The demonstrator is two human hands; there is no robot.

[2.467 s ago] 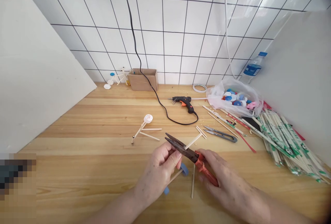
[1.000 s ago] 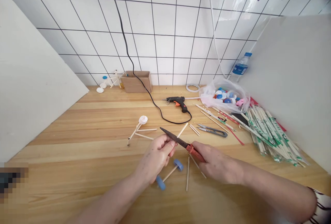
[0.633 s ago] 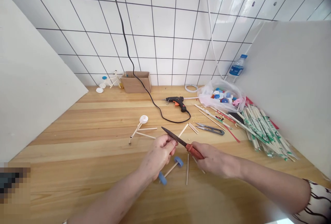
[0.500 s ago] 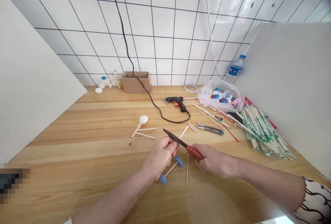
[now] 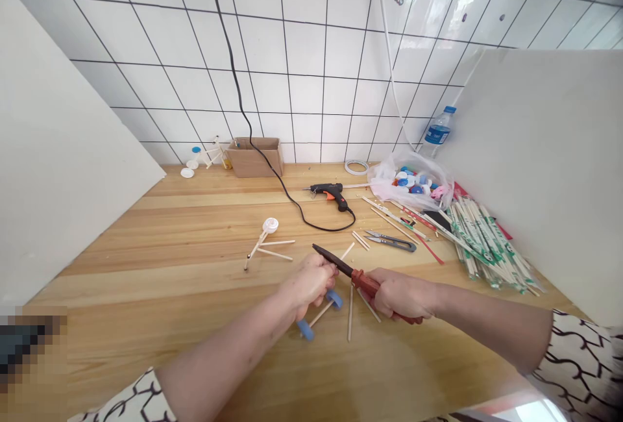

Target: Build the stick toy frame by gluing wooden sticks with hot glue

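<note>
My right hand (image 5: pixel 402 293) is wrapped round the reddish handle (image 5: pixel 364 282) of a file with a dark, tapered blade (image 5: pixel 332 258), which points up and left. My left hand (image 5: pixel 314 279) pinches a thin wooden stick (image 5: pixel 347 252), whose end sticks out past the blade. The blade crosses close over the left fingertips; whether it touches the stick is hard to see. Beneath the left hand lie two blue bottle caps (image 5: pixel 305 329) joined by a stick (image 5: pixel 321 313). Two loose sticks (image 5: pixel 350 318) lie below the file.
A stick frame with a white cap (image 5: pixel 270 226) stands left of my hands. Beyond are a glue gun (image 5: pixel 331 193) with its black cord, a cardboard box (image 5: pixel 256 159) and thread snips (image 5: pixel 392 241). Wrapped chopsticks (image 5: pixel 487 243), a bag of caps (image 5: pixel 409 182) and a water bottle (image 5: pixel 438 131) are right.
The file has shifted slightly right and down across the left fingers, showing more handle behind my right hand. My left hand still pinches the stick, with its wrist turned a little. The view has shifted slightly.
</note>
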